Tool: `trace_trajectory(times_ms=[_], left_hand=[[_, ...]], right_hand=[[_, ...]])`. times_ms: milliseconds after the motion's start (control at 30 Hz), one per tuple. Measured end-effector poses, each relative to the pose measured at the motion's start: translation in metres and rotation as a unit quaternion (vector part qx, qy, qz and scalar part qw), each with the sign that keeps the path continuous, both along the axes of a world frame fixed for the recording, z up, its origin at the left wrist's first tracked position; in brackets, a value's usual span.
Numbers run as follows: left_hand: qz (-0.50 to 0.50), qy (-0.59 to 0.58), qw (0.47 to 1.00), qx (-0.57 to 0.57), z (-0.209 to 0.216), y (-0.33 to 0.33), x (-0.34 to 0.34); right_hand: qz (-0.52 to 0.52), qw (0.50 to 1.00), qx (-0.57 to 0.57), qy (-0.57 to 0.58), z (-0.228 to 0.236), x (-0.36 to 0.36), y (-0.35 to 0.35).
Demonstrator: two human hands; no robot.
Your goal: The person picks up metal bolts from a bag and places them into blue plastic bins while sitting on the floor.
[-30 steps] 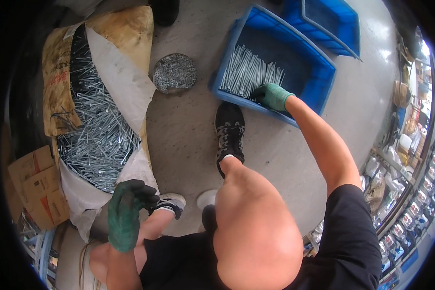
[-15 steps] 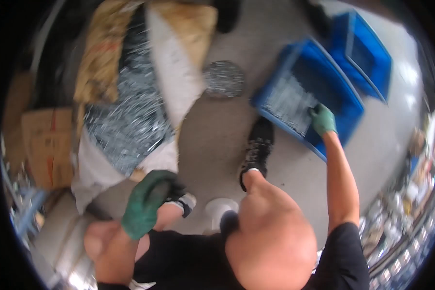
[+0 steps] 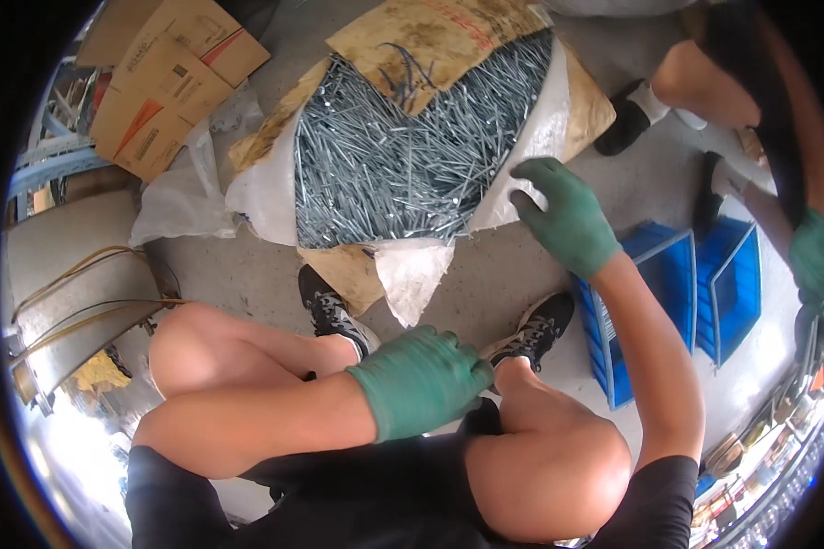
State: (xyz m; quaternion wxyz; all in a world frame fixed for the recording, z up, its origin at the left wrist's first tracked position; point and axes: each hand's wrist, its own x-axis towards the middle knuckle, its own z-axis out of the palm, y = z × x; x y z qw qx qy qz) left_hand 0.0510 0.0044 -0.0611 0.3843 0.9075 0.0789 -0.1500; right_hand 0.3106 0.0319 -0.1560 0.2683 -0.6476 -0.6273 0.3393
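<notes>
An opened sack (image 3: pixel 533 137) full of thin metal nails (image 3: pixel 403 156) lies on the floor in front of me, its white lining folded outward. My right hand (image 3: pixel 566 220), in a green glove, hovers by the sack's right edge with thumb and forefinger apart; nothing shows between them. Over my lap, my left hand (image 3: pixel 421 382), also green-gloved, has its back turned up and its fingers curled together. Whatever those fingers might hold is hidden beneath them.
Two blue crates (image 3: pixel 666 240) (image 3: pixel 751 274) stand on the floor at the right. Beyond them is another person's green-gloved hand (image 3: pixel 813 252). Cardboard boxes (image 3: pixel 178 87) and clear plastic sheeting (image 3: pixel 188 197) lie at the left, near a metal drum-like thing (image 3: pixel 82 265) with cables.
My right hand has left the blue crate and come to the sack's edge. My left hand has moved right across my lap. The view has turned toward the sack.
</notes>
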Motion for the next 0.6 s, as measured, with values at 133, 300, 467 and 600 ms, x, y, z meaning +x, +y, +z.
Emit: trace_trajectory(times_ms=[133,300,467,600], left_hand=[[-0.001,0.037,0.999,-0.039,0.008,-0.006,-0.007],[-0.008,0.061,0.998,0.02,0.009,-0.015,-0.011],[-0.009,-0.001,1.0,0.013,0.025,-0.012,-0.015],[0.043,-0.049,0.997,0.051,0.032,-0.019,-0.018]], right_hand=[[0.109,0.976,0.035,-0.187,-0.02,-0.032,0.074],[0.214,0.96,0.004,-0.181,-0.019,-0.093,0.12],[0.194,0.963,-0.075,-0.169,-0.045,-0.174,0.167],[0.141,0.957,-0.198,-0.156,-0.07,-0.218,0.193]])
